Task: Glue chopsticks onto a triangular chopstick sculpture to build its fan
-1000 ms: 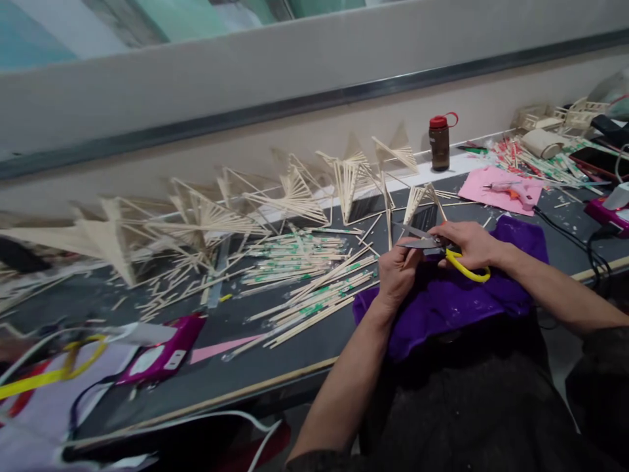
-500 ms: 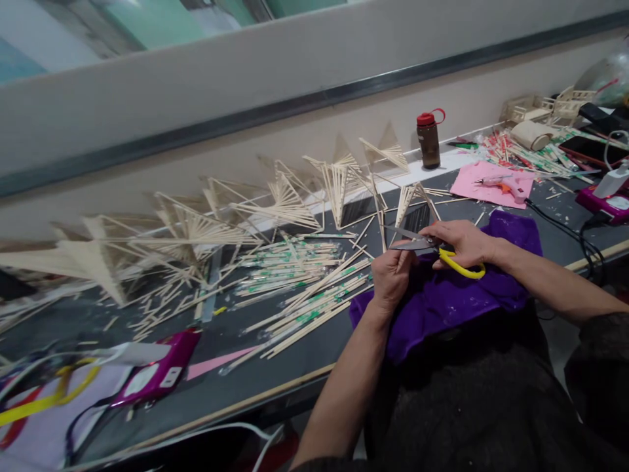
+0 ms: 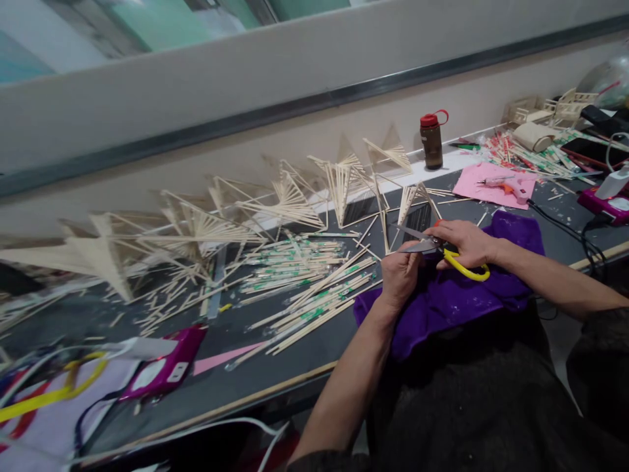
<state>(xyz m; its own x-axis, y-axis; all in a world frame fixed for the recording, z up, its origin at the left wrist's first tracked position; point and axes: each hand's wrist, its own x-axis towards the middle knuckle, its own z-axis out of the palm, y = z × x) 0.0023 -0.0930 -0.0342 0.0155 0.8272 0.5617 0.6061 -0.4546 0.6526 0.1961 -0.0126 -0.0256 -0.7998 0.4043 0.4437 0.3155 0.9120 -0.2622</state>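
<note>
My right hand (image 3: 464,242) is wrapped round the yellow-handled scissors (image 3: 466,267), whose blades are parted and point left. Just below the blade tips, my left hand (image 3: 400,275) is closed in a pinch; what its fingers hold is too small to make out. Both hands are above a purple cloth (image 3: 442,305) over my lap and the table edge. Left of my left hand lie wrapped and bare wooden sticks (image 3: 314,295). Fan-shaped stick structures (image 3: 295,203) stand along the wall.
A brown bottle (image 3: 431,145) with a red cap stands by the wall. On pink paper (image 3: 472,187) lies a glue gun (image 3: 511,190) with a black cable. A magenta device (image 3: 164,367) and yellow scissors (image 3: 73,387) are at the lower left.
The view has shifted slightly. My left hand has moved a little to the right, closer under the scissor blades. The scissors remain in my right hand.
</note>
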